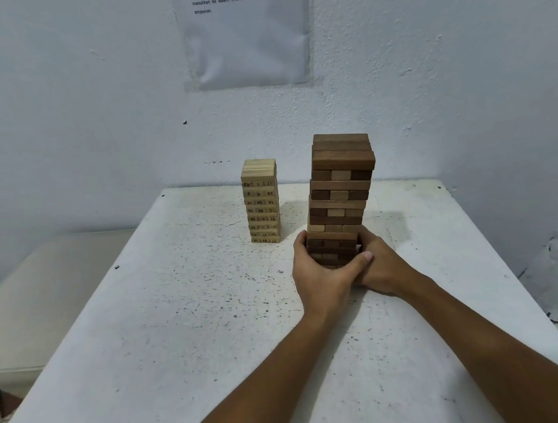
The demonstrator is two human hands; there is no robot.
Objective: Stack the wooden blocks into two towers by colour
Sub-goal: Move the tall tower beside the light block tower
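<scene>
Risk — toppling: the dark tower [340, 198] is being held only at its base, and it is judged to be leaning a little toward the table's [186, 324] far right corner. An uneven squeeze or a quick slide could be shearing the lower layers and tipping the upper part.

Risk — loose layers: several courses are being seen slightly offset from one another, so a nudge at the bottom is likely to be carried upward and widened.

Risk — neighbour: the pale tower [261, 201] is standing well apart, toward the far edge and to the left, so it is being threatened only by a fall in its direction.

Left hand [318, 272]: it is being wrapped round the left side of the dark tower's base, thumb across the near face, clamped on the lowest layers.

Right hand [385, 269]: it is being pressed to the right side of the same base; its fingers are hidden behind the blocks, so the exact grip cannot be told.

Look of the dark tower: taller than the pale one, built of crossed layers in brown, with a few lighter blocks showing in the middle courses.

Look of the pale tower: slim, straight, light wood — numbers are being shown on the block ends.

Progress: both towers are judged nearly done.
</scene>
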